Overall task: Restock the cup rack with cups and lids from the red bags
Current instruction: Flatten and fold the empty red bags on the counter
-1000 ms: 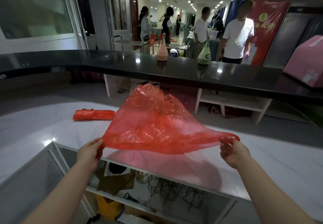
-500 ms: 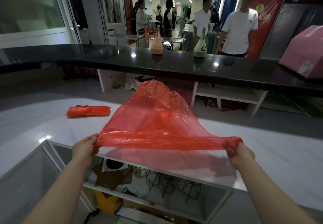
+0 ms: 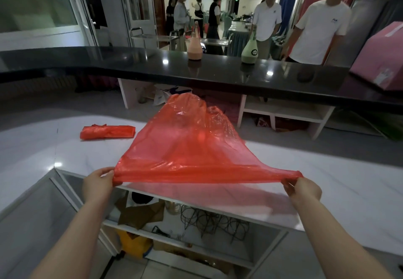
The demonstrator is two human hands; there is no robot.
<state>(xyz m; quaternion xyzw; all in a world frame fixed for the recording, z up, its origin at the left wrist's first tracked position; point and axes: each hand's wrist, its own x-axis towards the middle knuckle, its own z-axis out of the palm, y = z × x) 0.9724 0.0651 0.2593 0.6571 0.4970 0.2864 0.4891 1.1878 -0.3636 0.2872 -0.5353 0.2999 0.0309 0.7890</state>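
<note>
A thin, see-through red plastic bag is stretched flat in the air over the white counter. My left hand pinches its near left corner and my right hand pinches its near right corner, so the near edge is pulled taut between them. The far end of the bag billows up loosely, and nothing can be seen inside it. A second red bag, folded into a flat strip, lies on the counter at the far left. No cups, lids or cup rack are in view.
A black bar top runs across behind, with a peach bottle, a green bottle and a pink box on it. Several people stand beyond it. Under the counter edge are shelves with cardboard, wire frames and a yellow bag.
My hands have drawn further apart and lowered slightly, pulling the bag's near edge tight and flatter. The folded bag has not moved.
</note>
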